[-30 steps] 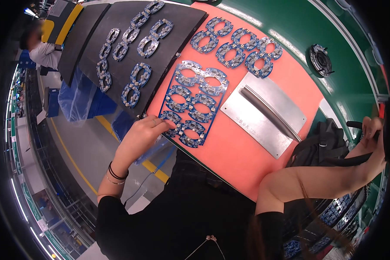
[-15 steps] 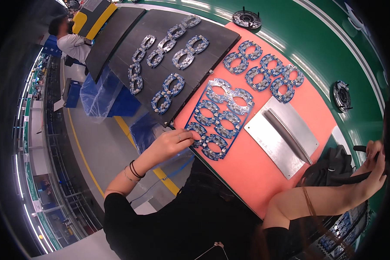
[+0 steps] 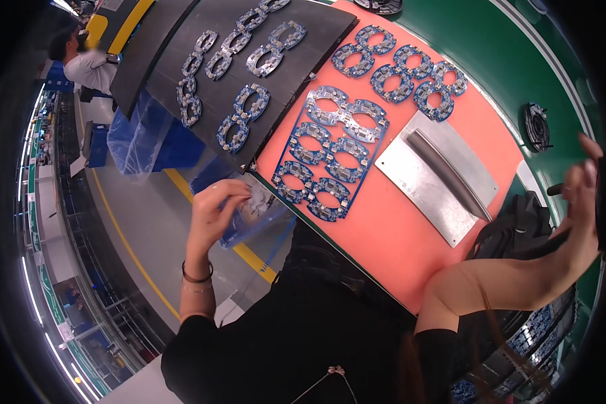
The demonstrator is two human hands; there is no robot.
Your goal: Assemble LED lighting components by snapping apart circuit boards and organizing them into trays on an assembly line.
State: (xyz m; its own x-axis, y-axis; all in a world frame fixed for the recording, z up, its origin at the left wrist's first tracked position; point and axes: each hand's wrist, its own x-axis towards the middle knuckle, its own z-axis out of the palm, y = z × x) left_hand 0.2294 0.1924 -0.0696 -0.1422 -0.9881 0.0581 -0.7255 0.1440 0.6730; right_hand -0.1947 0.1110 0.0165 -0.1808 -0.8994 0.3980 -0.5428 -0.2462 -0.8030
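**Left hand over the blue-lined bin, right hand raised at the tabletop's edge**

Head view: the left hand [image 3: 217, 210] hangs off the near-left edge of the salmon tabletop [image 3: 390, 236], fingers curled down together over a bin lined with a blue plastic bag [image 3: 259, 217]; whether something small is pinched in them cannot be told. Just beyond this hand, up and to its right, a blue panel of ring-shaped circuit boards [image 3: 330, 153] lies flat on the tabletop, its near corner close to the bin. Further right of the panel rests a grey metal plate [image 3: 438, 176] with a raised ridge. Beyond the panel lie loose blue ring boards [image 3: 400, 67], and left of those a black mat [image 3: 249, 67] carries more ring boards in pairs.

The right hand [image 3: 582, 195] is lifted at the far right, fingers loosely bent beside a dark object at the picture's rim; its grasp cannot be told. Below it sits a black bag [image 3: 512, 232].
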